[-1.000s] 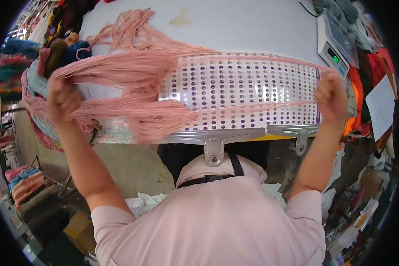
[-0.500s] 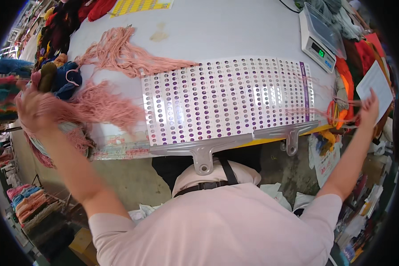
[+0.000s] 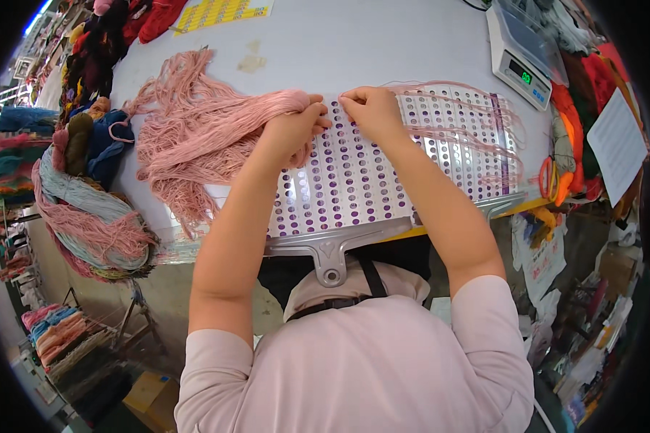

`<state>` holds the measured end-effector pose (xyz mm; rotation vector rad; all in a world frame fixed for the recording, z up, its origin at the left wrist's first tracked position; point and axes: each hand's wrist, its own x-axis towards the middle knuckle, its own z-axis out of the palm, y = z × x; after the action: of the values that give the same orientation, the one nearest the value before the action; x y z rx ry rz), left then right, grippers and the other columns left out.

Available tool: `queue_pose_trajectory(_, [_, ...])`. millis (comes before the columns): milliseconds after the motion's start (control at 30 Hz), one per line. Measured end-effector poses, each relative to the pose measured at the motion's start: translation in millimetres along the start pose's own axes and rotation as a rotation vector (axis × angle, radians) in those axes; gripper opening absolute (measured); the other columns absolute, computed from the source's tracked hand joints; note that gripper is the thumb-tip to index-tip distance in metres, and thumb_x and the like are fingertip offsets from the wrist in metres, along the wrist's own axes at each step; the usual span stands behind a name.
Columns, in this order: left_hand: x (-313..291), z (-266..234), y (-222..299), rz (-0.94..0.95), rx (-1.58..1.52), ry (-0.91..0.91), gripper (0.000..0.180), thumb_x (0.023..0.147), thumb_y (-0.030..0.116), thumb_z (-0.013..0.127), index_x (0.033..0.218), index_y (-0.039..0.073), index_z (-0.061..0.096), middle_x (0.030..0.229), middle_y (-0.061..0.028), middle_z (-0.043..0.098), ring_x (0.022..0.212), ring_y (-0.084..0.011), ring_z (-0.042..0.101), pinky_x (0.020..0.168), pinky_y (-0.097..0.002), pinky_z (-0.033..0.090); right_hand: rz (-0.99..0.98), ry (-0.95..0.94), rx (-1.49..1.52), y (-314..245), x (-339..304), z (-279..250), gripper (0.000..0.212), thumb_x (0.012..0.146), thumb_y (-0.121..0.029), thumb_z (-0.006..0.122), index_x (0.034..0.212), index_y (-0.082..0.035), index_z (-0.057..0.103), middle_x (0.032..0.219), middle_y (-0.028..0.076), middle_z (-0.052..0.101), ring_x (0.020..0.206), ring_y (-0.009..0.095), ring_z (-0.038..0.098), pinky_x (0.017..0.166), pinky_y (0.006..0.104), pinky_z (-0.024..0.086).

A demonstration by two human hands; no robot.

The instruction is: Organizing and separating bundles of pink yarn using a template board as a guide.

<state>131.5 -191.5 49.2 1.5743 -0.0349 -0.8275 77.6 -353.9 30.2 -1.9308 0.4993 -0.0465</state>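
My left hand (image 3: pixel 296 126) is closed around a thick hank of pink yarn (image 3: pixel 238 123), its folded end bulging above the fingers. The rest of the hank spreads loosely leftward over the table. Close beside it, my right hand (image 3: pixel 372 112) pinches something too fine to make out, with thin pink strands (image 3: pixel 448 136) trailing rightward from near it. Both hands are over a white sheet with rows of purple and grey dots (image 3: pixel 354 180). A grey metal clip (image 3: pixel 330 252) grips the sheet's near edge.
A digital scale (image 3: pixel 520 72) stands at the far right, beside orange yarn (image 3: pixel 565 133) and a white paper (image 3: pixel 617 148). Grey and pink skeins (image 3: pixel 87 216) hang over the table's left edge. Dark and red yarn is heaped at the far left, near a yellow sheet (image 3: pixel 224 13).
Both hands have come inward from the far sides to meet over the dotted sheet. The pink yarn at left has been drawn rightward, bunched in my left hand.
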Motion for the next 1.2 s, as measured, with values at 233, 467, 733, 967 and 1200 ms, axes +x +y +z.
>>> queue_pose_trajectory(233, [26, 9, 2, -0.038, 0.294, -0.091, 0.021, 0.095, 0.012, 0.049, 0.098, -0.001, 0.065, 0.066, 0.001, 0.054, 0.06, -0.0075, 0.05, 0.057, -0.02, 0.041, 0.003, 0.134, -0.066, 4, -2, 8, 0.016, 0.079, -0.021, 0.066, 0.083, -0.006, 0.071, 0.078, 0.007, 0.069, 0.069, 0.017, 0.065, 0.065, 0.0305, 0.051])
queue_pose_trajectory(467, [31, 6, -3, 0.009, 0.151, -0.103, 0.014, 0.093, 0.011, 0.056, 0.094, -0.001, 0.065, 0.066, -0.0002, 0.057, 0.059, -0.0059, 0.053, 0.055, -0.0189, 0.043, -0.388, 0.182, -0.047, 23, -16, 10, 0.015, 0.081, -0.014, 0.064, 0.089, -0.005, 0.073, 0.087, 0.007, 0.07, 0.076, 0.017, 0.066, 0.067, 0.0301, 0.051])
queue_pose_trajectory(733, [20, -21, 18, 0.038, 0.188, 0.207, 0.012, 0.087, 0.011, 0.062, 0.091, -0.001, 0.064, 0.069, -0.0042, 0.059, 0.06, -0.0088, 0.053, 0.049, -0.0229, 0.041, -0.232, 0.028, -0.14, 7, -10, -10, 0.021, 0.083, -0.012, 0.063, 0.101, -0.004, 0.069, 0.089, 0.006, 0.065, 0.076, 0.017, 0.063, 0.069, 0.0304, 0.05])
queue_pose_trajectory(967, [11, -74, 28, 0.279, -0.499, 0.159, 0.012, 0.087, 0.009, 0.048, 0.088, 0.0, 0.056, 0.074, -0.0099, 0.058, 0.069, -0.0192, 0.056, 0.061, -0.0289, 0.047, -0.646, 0.121, -0.684, 13, 0, -23, 0.01, 0.081, -0.01, 0.063, 0.089, -0.006, 0.067, 0.087, 0.003, 0.058, 0.082, 0.023, 0.057, 0.071, 0.0385, 0.05])
queue_pose_trajectory(1200, [8, -42, 11, 0.183, -0.81, -0.273, 0.012, 0.092, 0.011, 0.052, 0.097, 0.0, 0.054, 0.097, -0.0163, 0.061, 0.081, -0.0238, 0.065, 0.072, -0.0334, 0.054, -0.788, 0.072, -0.508, -4, 2, -26, 0.015, 0.077, -0.011, 0.063, 0.09, -0.005, 0.06, 0.079, 0.006, 0.059, 0.074, 0.025, 0.058, 0.071, 0.0395, 0.048])
